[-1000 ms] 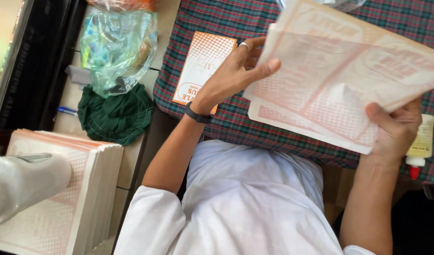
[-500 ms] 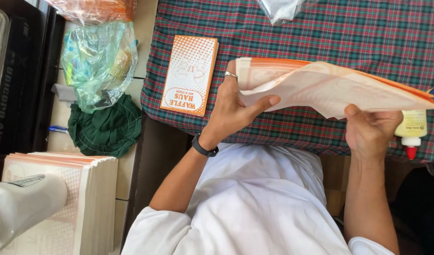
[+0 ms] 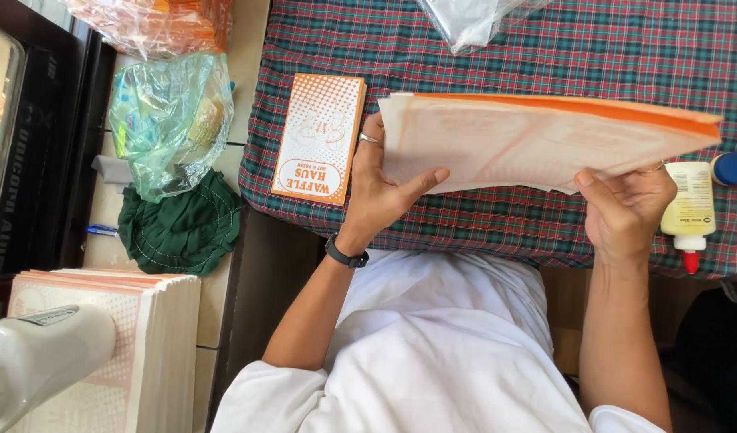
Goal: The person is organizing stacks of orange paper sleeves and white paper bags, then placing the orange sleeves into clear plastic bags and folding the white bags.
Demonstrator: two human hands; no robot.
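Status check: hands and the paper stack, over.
Left hand and right hand grip opposite ends of orange paper stack. Stack held over plaid tablecloth. Glue bottle close by right hand.

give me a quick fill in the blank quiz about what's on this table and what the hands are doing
1. Both hands hold a stack of orange and white ____.
2. The tablecloth has a ____ pattern.
3. The glue bottle lies beside the ____ hand.
4. The left hand wears a ring and, at the wrist, a black ____.

Missing words: paper sheets; checked; right; band
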